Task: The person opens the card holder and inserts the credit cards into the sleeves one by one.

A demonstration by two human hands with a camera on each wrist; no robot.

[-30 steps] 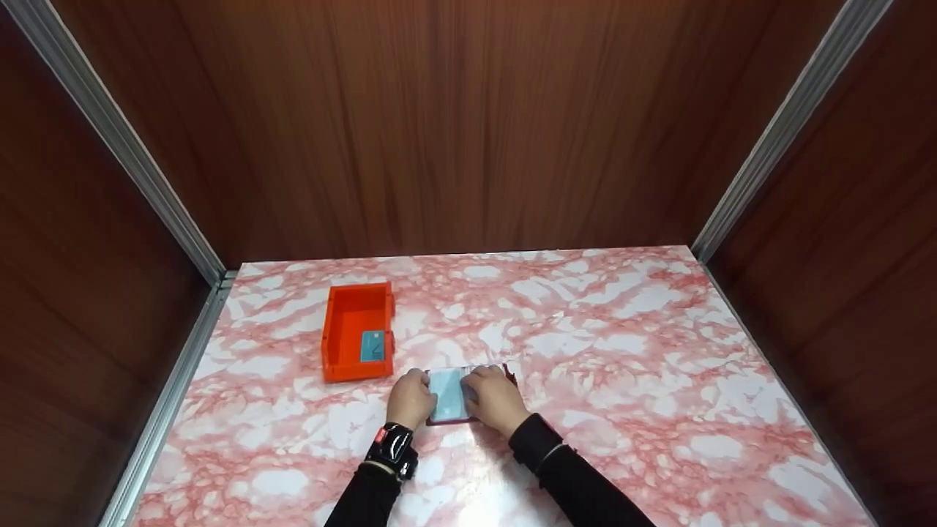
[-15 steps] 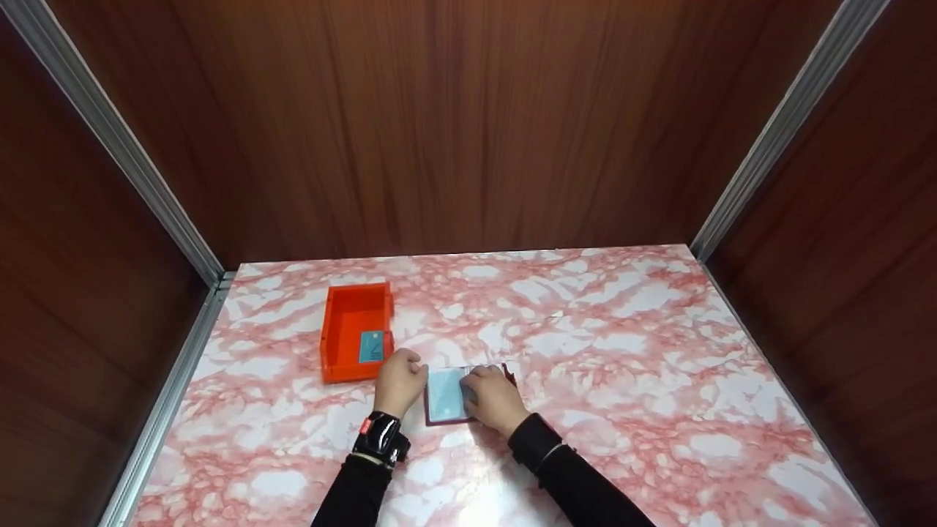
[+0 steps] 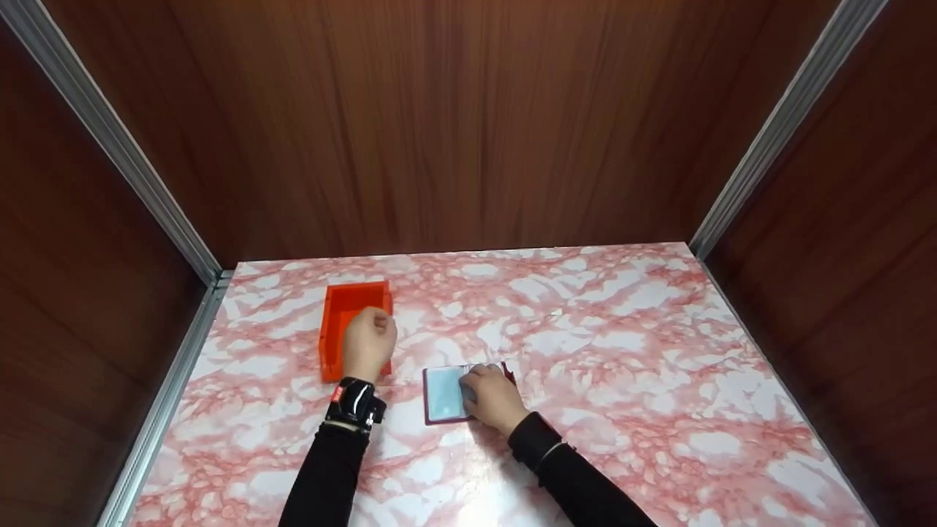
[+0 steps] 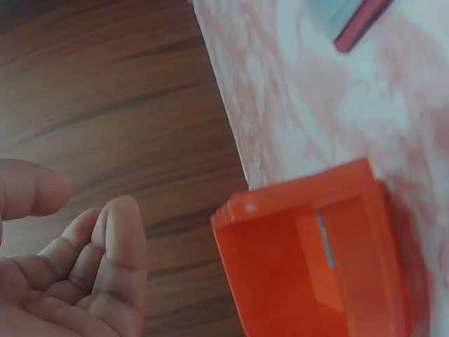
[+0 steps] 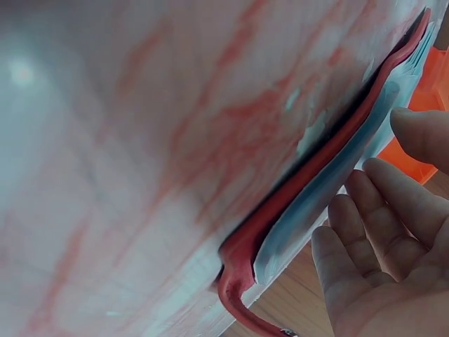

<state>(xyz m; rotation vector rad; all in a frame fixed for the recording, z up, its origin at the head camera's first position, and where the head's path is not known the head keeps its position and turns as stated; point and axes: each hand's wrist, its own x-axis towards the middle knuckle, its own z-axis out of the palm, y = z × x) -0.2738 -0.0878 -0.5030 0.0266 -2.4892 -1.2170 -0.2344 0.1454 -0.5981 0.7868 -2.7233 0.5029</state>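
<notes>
My left hand [image 3: 369, 338] hovers above the orange bin [image 3: 331, 344], holding nothing. In the left wrist view its thumb and loosely bent fingers [image 4: 119, 260] stand apart. A thin strip of a teal card [image 4: 325, 239] shows inside the bin there; in the head view my hand hides it. On the table, a dark red card holder [image 3: 448, 422] lies spread open, with clear bluish sleeves [image 3: 443, 391]. My right hand [image 3: 494, 397] rests on its right half, fingertips touching the sleeves in the right wrist view. A red strap [image 5: 242, 309] sticks out from the cover.
The table [image 3: 622, 380] has a pink and white marbled top. Brown wood-grain panels [image 3: 454, 132] with grey metal corner posts [image 3: 776, 124] enclose it at the back and sides. The bin stands left of the card holder, with marbled surface between them.
My left hand has let go of the card holder's left edge and moved left and away from me, over the bin. My right hand has stayed on the card holder.
</notes>
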